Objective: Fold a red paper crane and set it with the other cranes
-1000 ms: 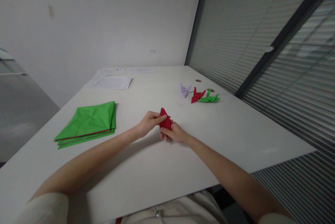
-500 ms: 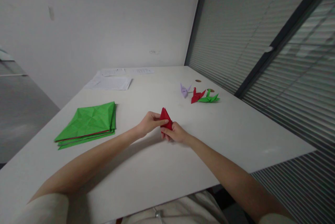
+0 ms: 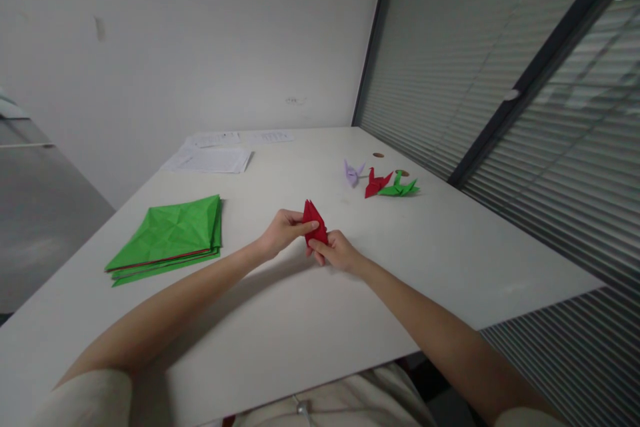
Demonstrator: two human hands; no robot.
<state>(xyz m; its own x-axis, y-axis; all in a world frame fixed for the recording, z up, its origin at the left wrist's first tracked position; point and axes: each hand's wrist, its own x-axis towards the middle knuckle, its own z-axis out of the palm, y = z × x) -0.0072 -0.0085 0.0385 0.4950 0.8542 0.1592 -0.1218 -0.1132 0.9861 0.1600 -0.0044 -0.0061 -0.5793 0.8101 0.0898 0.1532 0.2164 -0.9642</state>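
A folded piece of red origami paper [image 3: 313,215] is held just above the table, its narrow split point facing up and away from me. My left hand [image 3: 289,232] pinches its left side, thumb across the front face. Lower down, my right hand [image 3: 336,250] grips the bottom right part, with the thumb in front and fingers behind. Both hands are closed on the paper, and my fingers hide its lower end.
On the left of the white table [image 3: 280,347] lies a stack of creased green paper [image 3: 175,230]. Purple [image 3: 353,174], red [image 3: 377,182] and green paper cranes [image 3: 399,187] stand at the back right. Printed sheets [image 3: 215,159] lie at the far left. Blinds line the right side.
The red folded paper has shifted slightly up and left, and its tip leans more to the left. Both hands keep their hold, the left thumb a little higher.
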